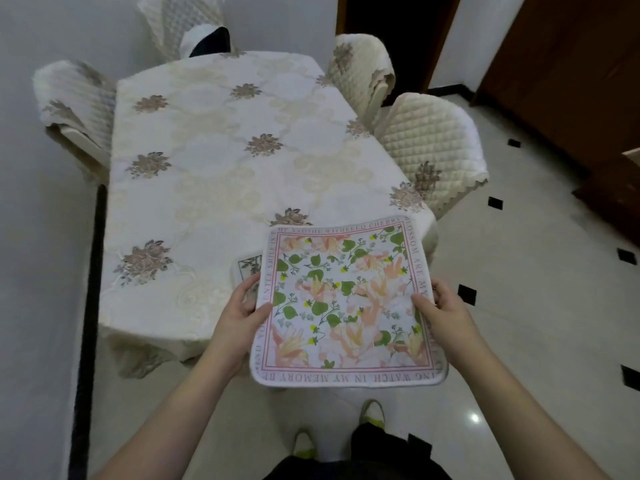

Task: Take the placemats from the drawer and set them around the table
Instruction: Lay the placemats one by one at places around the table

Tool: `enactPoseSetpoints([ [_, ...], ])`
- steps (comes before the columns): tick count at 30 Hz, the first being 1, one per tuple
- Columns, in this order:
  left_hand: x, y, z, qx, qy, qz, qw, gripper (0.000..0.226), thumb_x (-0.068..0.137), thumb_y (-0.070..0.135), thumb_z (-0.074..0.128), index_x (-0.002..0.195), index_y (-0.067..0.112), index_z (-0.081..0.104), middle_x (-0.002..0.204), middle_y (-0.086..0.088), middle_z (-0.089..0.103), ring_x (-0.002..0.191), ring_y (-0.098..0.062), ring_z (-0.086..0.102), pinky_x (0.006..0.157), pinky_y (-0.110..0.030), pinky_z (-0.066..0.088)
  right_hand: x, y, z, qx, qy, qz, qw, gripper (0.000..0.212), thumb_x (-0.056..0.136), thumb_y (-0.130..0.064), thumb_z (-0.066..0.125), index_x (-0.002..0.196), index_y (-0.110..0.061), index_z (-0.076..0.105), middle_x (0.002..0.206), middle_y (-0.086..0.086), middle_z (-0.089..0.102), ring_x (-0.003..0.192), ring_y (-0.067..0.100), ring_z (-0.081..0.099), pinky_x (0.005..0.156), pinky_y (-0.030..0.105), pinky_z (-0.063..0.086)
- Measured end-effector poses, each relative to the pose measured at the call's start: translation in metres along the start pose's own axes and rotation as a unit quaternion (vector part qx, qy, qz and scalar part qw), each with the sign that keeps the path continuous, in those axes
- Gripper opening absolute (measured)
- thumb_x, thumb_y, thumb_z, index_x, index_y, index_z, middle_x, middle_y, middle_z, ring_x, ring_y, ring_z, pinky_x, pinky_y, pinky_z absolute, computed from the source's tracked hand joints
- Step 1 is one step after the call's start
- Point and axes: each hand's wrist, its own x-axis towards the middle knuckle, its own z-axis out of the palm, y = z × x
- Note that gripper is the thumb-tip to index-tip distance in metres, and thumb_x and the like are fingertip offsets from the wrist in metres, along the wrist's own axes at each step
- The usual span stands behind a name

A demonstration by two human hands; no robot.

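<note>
We hold a floral placemat [346,303] flat out in front of us, just above the near right corner of the bench [221,161], so that its far edge overlaps the tablecloth while its near edge hangs over the floor [519,323]. Our left hand [242,306] grasps the mat at its nine o'clock edge, thumb on top and fingers curled beneath; our right hand [440,306] grasps the three o'clock edge the same way, thumb pressed on the printed face. The mat is square with rounded corners, printed with peach blossoms and green leaves, and framed by a red line and a border of lettering. Peeking out from under it at about ten o'clock, beside our left fingers, is the corner of a second placemat [247,268] with a darker print; we cannot tell whether it lies on the bench or is carried under the top one. The bench wears a cream cloth embroidered with brownish flower clusters. Quilted cream chairs stand around it: one at twelve o'clock [180,19] with a dark and white item [207,39] on its seat, one at ten o'clock [76,102], and two at two o'clock [363,71] [436,147]. At six o'clock our shoes [372,414] show on the glossy tiles.
</note>
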Motion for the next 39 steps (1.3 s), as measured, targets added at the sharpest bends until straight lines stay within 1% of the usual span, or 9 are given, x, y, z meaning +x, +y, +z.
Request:
enactPoseSetpoints([
  [2, 0.006, 0.006, 0.016, 0.018, -0.016, 0.010, 1.000, 0.059, 0.095, 0.001, 0.060, 0.143, 0.031, 0.041, 0.102, -0.013, 0.076, 0.089, -0.039, 0.074, 0.079, -0.060, 0.057, -0.010, 0.003, -0.013, 0.006, 0.029, 0.002, 1.000, 0.023, 0.099, -0.015, 0.056, 0.120, -0.024, 0.057, 0.106, 0.000, 0.073, 0.085, 0.017, 0.075, 0.067, 0.036, 0.062],
  [6, 0.012, 0.016, 0.061, 0.053, -0.068, 0.027, 0.996, 0.053, 0.095, 0.007, 0.062, 0.136, 0.037, 0.046, 0.103, -0.011, 0.076, 0.082, -0.037, 0.075, 0.069, -0.056, 0.060, -0.031, 0.011, -0.049, 0.035, 0.086, -0.005, 0.996, 0.030, 0.097, -0.011, 0.059, 0.121, -0.028, 0.055, 0.111, 0.002, 0.071, 0.087, 0.016, 0.074, 0.069, 0.037, 0.062],
  [12, 0.001, 0.023, 0.141, 0.107, -0.146, 0.054, 0.982, 0.051, 0.095, 0.015, 0.066, 0.136, 0.037, 0.045, 0.099, -0.001, 0.077, 0.081, -0.029, 0.076, 0.061, -0.043, 0.062, -0.072, 0.036, -0.117, 0.074, 0.172, -0.018, 0.982, 0.061, 0.090, -0.010, 0.070, 0.138, -0.037, 0.045, 0.110, 0.003, 0.073, 0.094, 0.025, 0.073, 0.078, 0.054, 0.060],
  [16, -0.009, 0.024, 0.203, 0.136, -0.190, 0.067, 0.970, 0.049, 0.093, 0.015, 0.067, 0.132, 0.039, 0.048, 0.100, -0.006, 0.077, 0.081, -0.032, 0.075, 0.069, -0.052, 0.061, -0.101, 0.053, -0.168, 0.094, 0.225, -0.019, 0.970, 0.069, 0.091, -0.010, 0.068, 0.145, -0.041, 0.036, 0.110, 0.003, 0.073, 0.091, 0.024, 0.074, 0.078, 0.053, 0.060],
  [22, -0.036, 0.017, 0.303, 0.163, -0.247, 0.087, 0.951, 0.052, 0.093, 0.014, 0.067, 0.138, 0.032, 0.048, 0.101, -0.011, 0.076, 0.086, -0.037, 0.074, 0.076, -0.055, 0.059, -0.148, 0.087, -0.256, 0.157, 0.279, -0.015, 0.947, 0.067, 0.093, -0.009, 0.065, 0.148, -0.035, 0.035, 0.112, 0.004, 0.073, 0.092, 0.025, 0.074, 0.076, 0.050, 0.060],
  [26, -0.055, 0.005, 0.365, 0.151, -0.287, 0.078, 0.943, 0.053, 0.093, 0.007, 0.063, 0.139, 0.029, 0.047, 0.103, -0.014, 0.076, 0.084, -0.036, 0.074, 0.064, -0.046, 0.062, -0.171, 0.106, -0.308, 0.171, 0.307, -0.028, 0.936, 0.067, 0.093, -0.008, 0.066, 0.146, -0.037, 0.038, 0.110, 0.004, 0.074, 0.093, 0.026, 0.074, 0.079, 0.051, 0.059],
  [30, -0.069, -0.004, 0.413, 0.170, -0.322, 0.065, 0.929, 0.059, 0.094, 0.003, 0.061, 0.142, 0.033, 0.044, 0.107, -0.017, 0.074, 0.091, -0.044, 0.071, 0.074, -0.058, 0.059, -0.186, 0.121, -0.352, 0.159, 0.321, -0.030, 0.933, 0.066, 0.093, -0.012, 0.067, 0.146, -0.039, 0.038, 0.110, 0.003, 0.074, 0.096, 0.026, 0.073, 0.086, 0.057, 0.056],
  [34, -0.076, -0.008, 0.443, 0.181, -0.321, 0.068, 0.927, 0.059, 0.092, 0.003, 0.065, 0.136, 0.039, 0.048, 0.103, -0.023, 0.073, 0.085, -0.041, 0.071, 0.069, -0.053, 0.061, -0.191, 0.126, -0.379, 0.163, 0.327, -0.040, 0.930, 0.066, 0.093, -0.013, 0.067, 0.146, -0.040, 0.037, 0.110, 0.004, 0.074, 0.096, 0.029, 0.073, 0.086, 0.059, 0.055],
  [39, -0.060, -0.005, 0.466, 0.199, -0.303, 0.085, 0.928, 0.058, 0.086, 0.013, 0.073, 0.130, 0.044, 0.052, 0.097, -0.017, 0.076, 0.086, -0.042, 0.072, 0.079, -0.061, 0.057, -0.171, 0.121, -0.395, 0.164, 0.324, -0.049, 0.930, 0.064, 0.093, -0.013, 0.066, 0.144, -0.040, 0.039, 0.109, 0.002, 0.075, 0.096, 0.027, 0.073, 0.087, 0.058, 0.055],
])
